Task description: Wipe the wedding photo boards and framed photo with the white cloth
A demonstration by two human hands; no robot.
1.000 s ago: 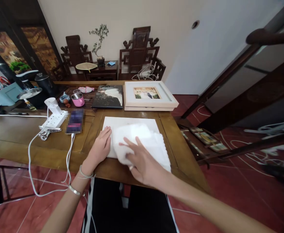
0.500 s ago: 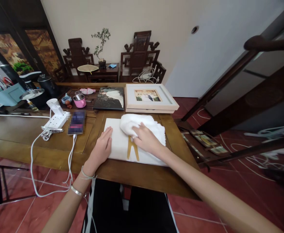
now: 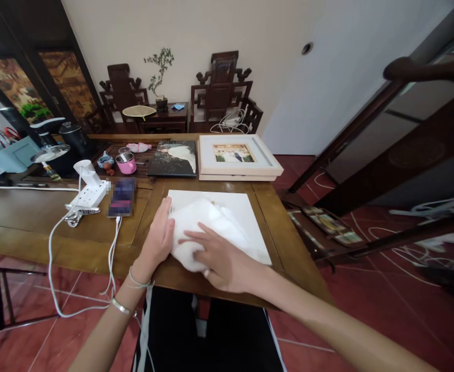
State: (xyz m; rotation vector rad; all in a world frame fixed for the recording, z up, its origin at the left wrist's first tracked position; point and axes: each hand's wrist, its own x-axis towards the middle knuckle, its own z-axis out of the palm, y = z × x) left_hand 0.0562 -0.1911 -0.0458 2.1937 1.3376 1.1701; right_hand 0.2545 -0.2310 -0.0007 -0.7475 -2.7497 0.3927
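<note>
A white, flat rectangular board or book cover [image 3: 248, 206] lies on the wooden table near its front edge. Spread over much of it is a fluffy white cloth [image 3: 198, 217], bunched at its near left part. My right hand [image 3: 222, 261] presses on that cloth near the board's front edge, fingers bent into it and slightly blurred. Along the board's left edge rests my left hand [image 3: 159, 232], its fingers stretched out and together, thumb touching or close to the cloth. The cloth covers most of a gold mark on the board.
Behind the board lie a framed photo [image 3: 232, 153] on a pale box and a dark photo panel [image 3: 174, 157]. To the left are a phone [image 3: 122, 196] on a cable, a white power strip [image 3: 91, 195], a pink cup [image 3: 126, 164] and a blue organiser [image 3: 12, 155].
My right hand has moved the cloth from the board's far middle toward me and to the left. The gold mark is now mostly covered. My left hand has shifted slightly left.
</note>
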